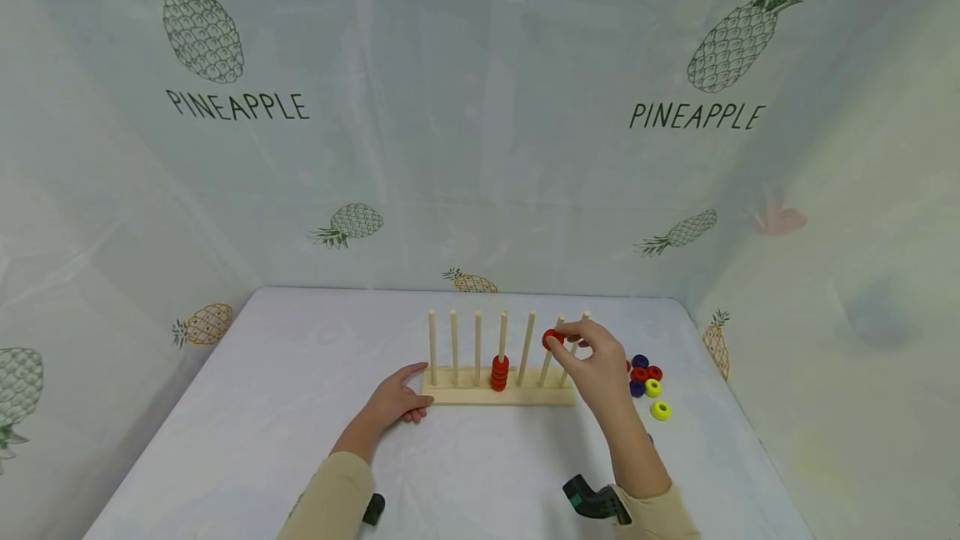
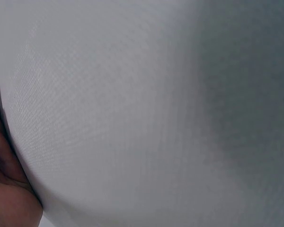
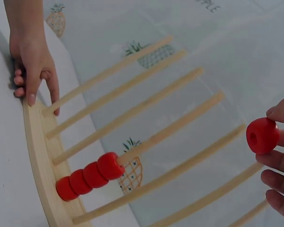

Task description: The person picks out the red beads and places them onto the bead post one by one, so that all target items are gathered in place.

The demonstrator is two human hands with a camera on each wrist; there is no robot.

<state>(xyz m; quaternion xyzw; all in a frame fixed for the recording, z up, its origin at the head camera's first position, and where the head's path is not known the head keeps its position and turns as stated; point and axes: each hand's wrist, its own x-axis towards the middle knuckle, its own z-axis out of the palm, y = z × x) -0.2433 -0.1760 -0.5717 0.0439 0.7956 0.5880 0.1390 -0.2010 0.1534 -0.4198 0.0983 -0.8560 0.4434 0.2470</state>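
At its left end, the pale wooden peg rack (image 1: 480, 397) is pinched by my left hand (image 1: 392, 397), thumb on the front edge and a finger at the back. Several upright pegs rise from the base. The middle peg carries a stack of several red beads (image 3: 90, 176). My right hand (image 1: 600, 369) pinches another red bead (image 3: 262, 135) between thumb and fingertips, up near the tops of the right-hand pegs. Its hole shows in the right wrist view, with no peg through it. In the left wrist view only part of my left hand (image 2: 9, 175) appears at the edge.
Right of the rack lie loose beads, among them a yellow bead (image 1: 661, 410), a dark blue bead (image 1: 637, 388) and a red bead (image 1: 655, 372), partly behind my right forearm. A white cloth (image 1: 247, 423) covers the table. Behind it hangs a pineapple-print curtain (image 1: 480, 148).
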